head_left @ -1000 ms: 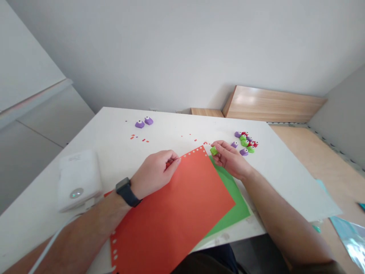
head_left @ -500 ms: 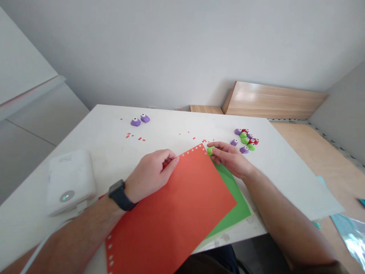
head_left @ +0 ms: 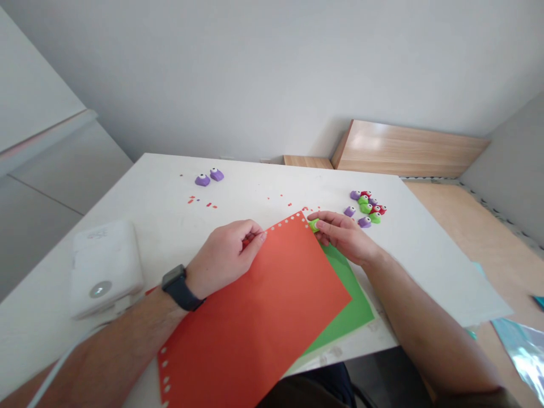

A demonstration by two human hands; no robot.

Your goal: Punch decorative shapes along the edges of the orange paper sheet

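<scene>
White, smooth and flat, the table (head_left: 425, 255) lies under everything. On it the red sheet (head_left: 263, 306), matt and thin, is turned with one corner pointing away, small shaped holes lining its far and left edges. Beneath it, showing to its right, lies the green sheet (head_left: 346, 294). Left of the red sheet sits a glossy, round-cornered white box (head_left: 106, 260).

The left hand (head_left: 232, 246) rests over the red sheet, thumb and forefinger pinching its far edge; a bit of red shows within the curled fingers, and I cannot tell what it is. At the red sheet's right edge, near the far corner, the right hand (head_left: 346, 235) grips a chunky green punch (head_left: 314, 225) between thumb and fingers.

Punching that edge looks to be the step in hand; the next move probably calls for seating the punch squarely, then a firm squeeze. Whether paper is inside it is hidden.

Rounded plastic spare punches (head_left: 366, 208) cluster beyond the red sheet to the right, two purple punches (head_left: 203, 179) beyond it to the left. Tiny red scraps (head_left: 215, 207) speckle the space past its far edge.
</scene>
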